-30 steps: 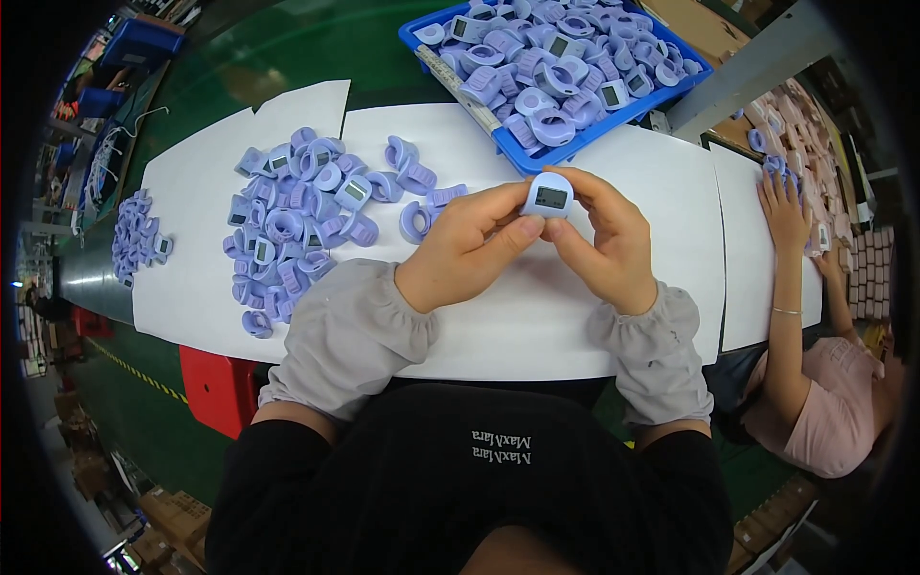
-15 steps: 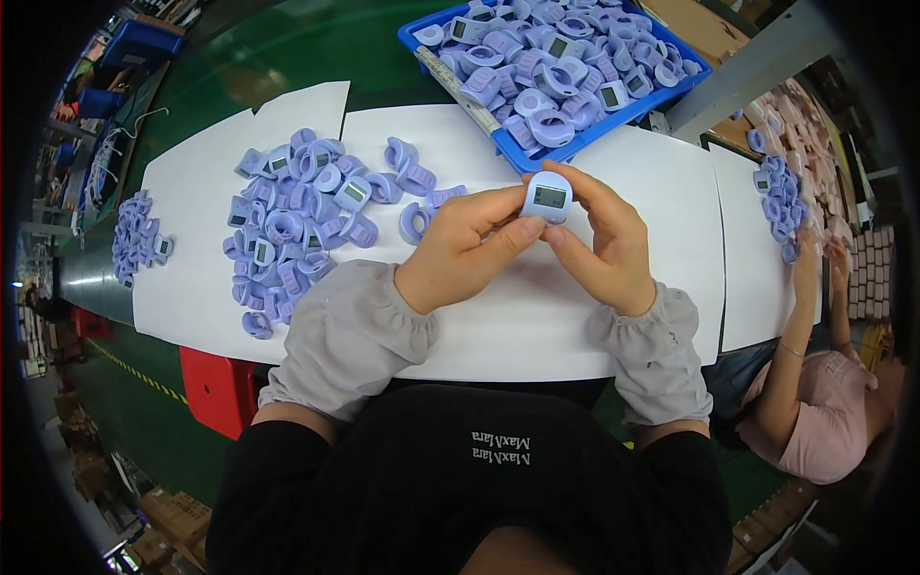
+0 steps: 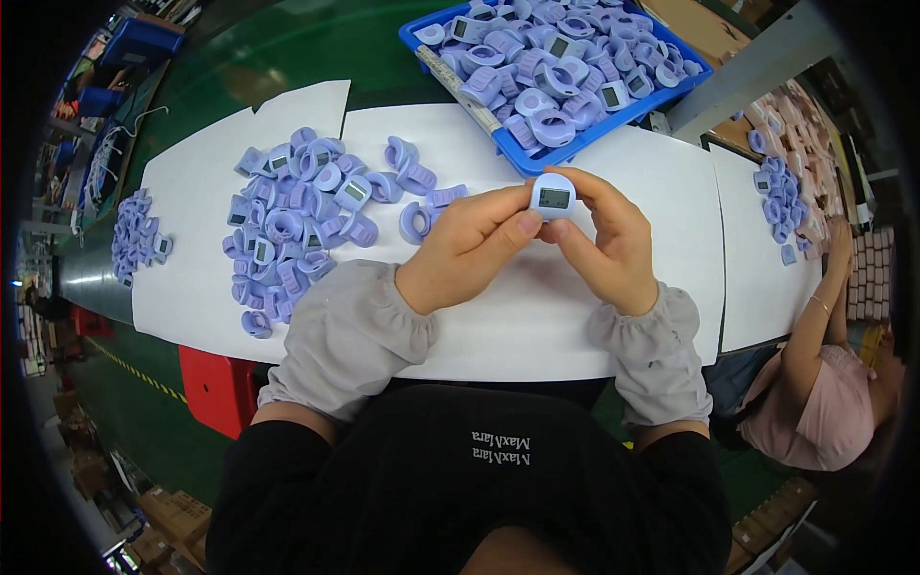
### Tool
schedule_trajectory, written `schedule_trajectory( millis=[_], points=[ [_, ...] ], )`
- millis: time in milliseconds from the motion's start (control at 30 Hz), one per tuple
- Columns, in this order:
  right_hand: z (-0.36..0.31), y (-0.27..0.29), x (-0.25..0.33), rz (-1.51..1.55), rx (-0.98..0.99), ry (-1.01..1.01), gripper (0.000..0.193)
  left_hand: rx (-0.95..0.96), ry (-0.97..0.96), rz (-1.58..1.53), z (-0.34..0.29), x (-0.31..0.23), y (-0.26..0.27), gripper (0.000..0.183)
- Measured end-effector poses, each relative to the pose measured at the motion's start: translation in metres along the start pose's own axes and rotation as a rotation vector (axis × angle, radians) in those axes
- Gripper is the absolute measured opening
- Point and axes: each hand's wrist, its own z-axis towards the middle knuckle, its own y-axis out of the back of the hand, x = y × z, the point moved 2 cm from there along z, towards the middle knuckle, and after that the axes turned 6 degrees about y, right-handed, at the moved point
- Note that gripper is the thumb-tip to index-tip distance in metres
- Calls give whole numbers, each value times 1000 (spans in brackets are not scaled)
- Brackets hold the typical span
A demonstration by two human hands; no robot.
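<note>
Between my two hands, above the white table sheet, is a small lavender ring-shaped counter [image 3: 553,196] with a grey display facing me. My left hand [image 3: 470,240] pinches its left side, thumb at the lower edge. On the other side my right hand [image 3: 610,244] grips it, with the forefinger behind the top and the thumb below. A large heap of similar lavender counters [image 3: 285,227] lies to the left of my left hand. A few loose ones, among them a ring on its side [image 3: 415,222], lie close to that hand. The back of the held counter is hidden.
A blue tray [image 3: 508,153] full of the same counters stands beyond my hands, beside a grey metal post [image 3: 738,81]. Smaller counter piles lie at far left [image 3: 140,237] and right [image 3: 781,196]. A co-worker in pink [image 3: 824,407] sits at right; a red stool [image 3: 218,391] stands lower left.
The held counter has shifted slightly right and tilted a little, with my fingers following. At right, the co-worker's arms have moved.
</note>
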Motion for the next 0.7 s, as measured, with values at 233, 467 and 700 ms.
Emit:
schedule_trajectory(
  millis=[233, 467, 700],
  points=[
    [-1, -6, -2, -130, -43, 4, 50, 2, 18, 16, 0, -1, 0, 39],
    [0, -7, -2, -53, -53, -28, 47, -7, 78, -105, -1, 1, -3, 39],
    [4, 72, -28, -523, -354, -91, 37, -292, 16, 413, -5, -32, 61, 21]
  ],
)
